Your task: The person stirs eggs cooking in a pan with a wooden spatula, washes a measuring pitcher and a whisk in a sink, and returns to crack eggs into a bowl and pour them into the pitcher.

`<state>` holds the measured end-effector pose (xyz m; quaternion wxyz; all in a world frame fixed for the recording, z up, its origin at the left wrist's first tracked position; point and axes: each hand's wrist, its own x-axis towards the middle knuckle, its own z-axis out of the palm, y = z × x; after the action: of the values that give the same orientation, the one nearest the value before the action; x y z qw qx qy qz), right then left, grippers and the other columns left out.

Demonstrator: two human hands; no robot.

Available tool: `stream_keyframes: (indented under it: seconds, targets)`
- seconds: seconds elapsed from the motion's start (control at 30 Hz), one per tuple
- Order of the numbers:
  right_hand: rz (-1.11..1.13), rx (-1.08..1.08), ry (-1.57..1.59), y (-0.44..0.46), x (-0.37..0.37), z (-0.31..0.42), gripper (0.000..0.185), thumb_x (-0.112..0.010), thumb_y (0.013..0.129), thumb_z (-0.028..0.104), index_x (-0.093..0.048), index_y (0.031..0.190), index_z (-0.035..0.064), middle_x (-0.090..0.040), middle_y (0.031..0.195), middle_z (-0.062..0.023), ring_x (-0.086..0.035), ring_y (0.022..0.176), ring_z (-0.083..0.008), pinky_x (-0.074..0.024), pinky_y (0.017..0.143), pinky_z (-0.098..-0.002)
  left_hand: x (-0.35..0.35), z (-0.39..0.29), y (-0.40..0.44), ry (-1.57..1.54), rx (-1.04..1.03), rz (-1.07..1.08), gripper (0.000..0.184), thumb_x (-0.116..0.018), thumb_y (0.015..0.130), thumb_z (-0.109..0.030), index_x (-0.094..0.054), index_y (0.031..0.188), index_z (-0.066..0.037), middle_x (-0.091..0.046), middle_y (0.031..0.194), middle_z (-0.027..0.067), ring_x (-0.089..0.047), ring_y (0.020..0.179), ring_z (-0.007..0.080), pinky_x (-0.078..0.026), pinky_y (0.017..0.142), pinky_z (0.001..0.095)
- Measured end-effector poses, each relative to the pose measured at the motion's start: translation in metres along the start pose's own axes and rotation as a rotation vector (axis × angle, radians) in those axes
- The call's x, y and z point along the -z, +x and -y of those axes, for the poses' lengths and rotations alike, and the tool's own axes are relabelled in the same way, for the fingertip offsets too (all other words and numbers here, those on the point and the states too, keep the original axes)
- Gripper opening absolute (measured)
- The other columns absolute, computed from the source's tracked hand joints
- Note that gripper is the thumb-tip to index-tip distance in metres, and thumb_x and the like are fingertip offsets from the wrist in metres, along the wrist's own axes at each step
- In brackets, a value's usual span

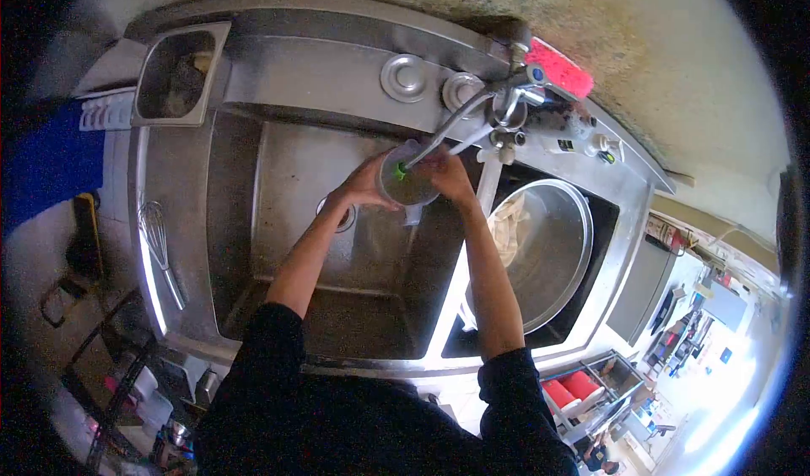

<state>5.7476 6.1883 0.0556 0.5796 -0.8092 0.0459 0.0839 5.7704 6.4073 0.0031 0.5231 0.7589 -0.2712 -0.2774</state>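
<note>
Over the left sink basin, a clear plastic jug is held between my two hands, its mouth turned up toward me. My left hand is closed around the jug's left side. On the opposite side, my right hand grips near the rim; some of its fingers are hidden. The grey faucet spout reaches down to the jug's mouth. Something small and bright green shows at the mouth, too small to name.
A large round metal pot with a beige cloth in it fills the right basin. A whisk lies on the left ledge near a metal pan. Two metal lids and a pink sponge are behind.
</note>
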Motion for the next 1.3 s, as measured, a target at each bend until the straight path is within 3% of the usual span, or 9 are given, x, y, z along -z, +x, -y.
stream_keyframes:
  seconds: [0.17, 0.27, 0.57, 0.7, 0.8, 0.97, 1.13, 1.23, 1.3]
  targets:
    - [0.193, -0.152, 0.566, 0.004, -0.029, 0.035, 0.035, -0.065, 0.082, 0.008, -0.058, 0.115, 0.0045, -0.068, 0.096, -0.0082, -0.063, 0.086, -0.0150, -0.0507, 0.080, -0.0317, -0.079, 0.013, -0.070, -0.512, 0.300, -0.519, 0.082, -0.081, 0.067, -0.035, -0.041, 0.131, -0.005, -0.043, 0.132, 0.0144, -0.041, 0.123, 0.0287, -0.032, 0.104, 0.0423]
    - [0.071, -0.008, 0.123, 0.020, -0.043, 0.020, 0.026, -0.064, 0.081, 0.007, -0.063, 0.106, 0.0037, -0.069, 0.089, -0.0085, -0.065, 0.082, -0.0149, -0.0513, 0.077, -0.0298, -0.122, -0.034, -0.083, -0.513, 0.270, -0.802, 0.043, -0.073, 0.079, -0.026, -0.055, 0.111, -0.004, -0.048, 0.122, 0.0125, -0.045, 0.116, 0.0265, -0.034, 0.099, 0.0393]
    - [0.275, -0.111, -0.159, 0.013, -0.013, 0.057, 0.016, -0.065, 0.086, 0.014, -0.065, 0.093, -0.0005, -0.068, 0.081, -0.0068, -0.065, 0.075, -0.0133, -0.0517, 0.065, -0.0274, -0.158, -0.078, 0.022, -0.636, 0.366, -1.042, 0.047, -0.062, 0.087, -0.022, -0.046, 0.125, 0.001, -0.054, 0.119, 0.0144, -0.050, 0.115, 0.0248, -0.039, 0.096, 0.0346]
    - [0.373, -0.210, 0.123, 0.012, -0.009, 0.052, 0.018, -0.065, 0.086, 0.013, -0.064, 0.097, -0.0014, -0.068, 0.084, -0.0068, -0.065, 0.076, -0.0141, -0.0524, 0.065, -0.0279, -0.156, -0.066, 0.032, -0.643, 0.382, -0.963, 0.042, -0.057, 0.090, -0.021, -0.047, 0.124, 0.001, -0.056, 0.113, 0.0140, -0.054, 0.105, 0.0239, -0.041, 0.090, 0.0338]
    - [0.453, -0.287, 0.292, 0.008, -0.008, 0.062, 0.020, -0.065, 0.085, 0.012, -0.063, 0.100, -0.0013, -0.068, 0.088, -0.0074, -0.065, 0.077, -0.0141, -0.0527, 0.067, -0.0266, -0.160, -0.024, 0.024, -0.471, 0.036, -1.060, 0.033, -0.053, 0.093, -0.026, -0.053, 0.112, 0.000, -0.058, 0.103, 0.0119, -0.055, 0.087, 0.0231, -0.043, 0.079, 0.0345]
    - [0.229, -0.133, -0.182, -0.001, -0.011, 0.055, 0.020, -0.064, 0.085, 0.009, -0.062, 0.101, -0.0024, -0.067, 0.090, -0.0090, -0.065, 0.080, -0.0146, -0.0537, 0.071, -0.0272, -0.075, -0.047, -0.047, -0.382, 0.679, -0.823, 0.045, -0.048, 0.094, -0.041, -0.053, 0.082, 0.003, -0.054, 0.074, 0.0180, -0.052, 0.069, 0.0281, -0.042, 0.066, 0.0387]
    - [0.466, -0.295, 0.238, -0.003, 0.000, 0.056, 0.021, -0.064, 0.084, 0.005, -0.062, 0.102, -0.0032, -0.067, 0.092, -0.0103, -0.066, 0.080, -0.0161, -0.0547, 0.071, -0.0285, -0.061, -0.046, -0.058, -0.091, 0.580, -0.668, 0.053, -0.051, 0.090, -0.047, -0.054, 0.076, 0.003, -0.051, 0.064, 0.0197, -0.051, 0.062, 0.0339, -0.041, 0.063, 0.0421]
    - [0.233, -0.175, -0.533, -0.003, -0.003, 0.058, 0.019, -0.065, 0.086, 0.020, -0.067, 0.087, 0.0011, -0.068, 0.077, -0.0099, -0.066, 0.072, -0.0194, -0.0526, 0.064, -0.0337, -0.061, -0.051, -0.060, 0.026, 0.602, -0.559, 0.057, -0.054, 0.087, -0.052, -0.054, 0.067, 0.001, -0.051, 0.057, 0.0161, -0.051, 0.056, 0.0336, -0.040, 0.059, 0.0432]
    - [0.352, -0.327, 0.380, -0.005, -0.010, 0.074, 0.024, -0.063, 0.085, 0.028, -0.069, 0.082, 0.0043, -0.068, 0.076, -0.0140, -0.067, 0.073, -0.0239, -0.0518, 0.062, -0.0357, -0.062, -0.045, -0.068, 0.138, 0.661, -0.483, 0.059, -0.055, 0.085, -0.054, -0.051, 0.059, -0.001, -0.050, 0.053, 0.0144, -0.050, 0.051, 0.0310, -0.040, 0.055, 0.0430]
